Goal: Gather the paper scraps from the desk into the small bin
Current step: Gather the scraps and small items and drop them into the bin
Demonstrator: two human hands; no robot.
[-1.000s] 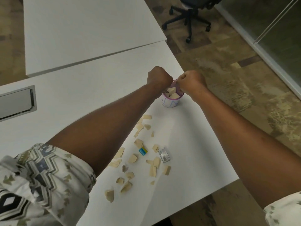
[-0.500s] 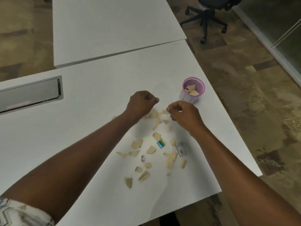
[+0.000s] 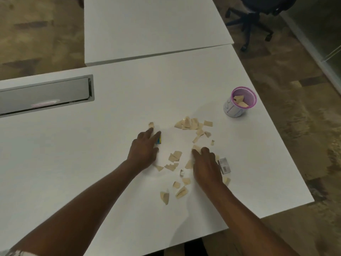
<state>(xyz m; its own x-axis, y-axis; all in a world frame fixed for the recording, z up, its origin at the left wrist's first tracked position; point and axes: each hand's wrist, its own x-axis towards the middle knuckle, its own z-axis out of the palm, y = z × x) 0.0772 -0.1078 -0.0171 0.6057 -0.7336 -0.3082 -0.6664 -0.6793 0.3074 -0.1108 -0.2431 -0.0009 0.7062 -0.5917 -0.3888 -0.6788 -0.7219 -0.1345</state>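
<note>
Several tan paper scraps (image 3: 188, 124) lie scattered on the white desk (image 3: 92, 163), from a heap near the bin down toward the front edge. The small bin (image 3: 238, 103), white with a pink rim, stands upright at the right and holds a few scraps. My left hand (image 3: 144, 150) rests flat on the desk with fingers spread, its fingertips by a lone scrap (image 3: 151, 124) and over a small blue-and-yellow piece (image 3: 159, 140). My right hand (image 3: 206, 167) lies palm down on scraps, fingers apart. Neither hand holds anything.
A small silver packet (image 3: 224, 165) lies just right of my right hand. A grey cable hatch (image 3: 44, 95) is set into the desk at the left. A second white desk (image 3: 151, 24) adjoins behind. An office chair (image 3: 252, 21) stands on the floor at the far right.
Both hands came back from the bin toward me and went from closed fists to flat, spread fingers on the desk among the scraps. The small blue-and-yellow piece shifted left.
</note>
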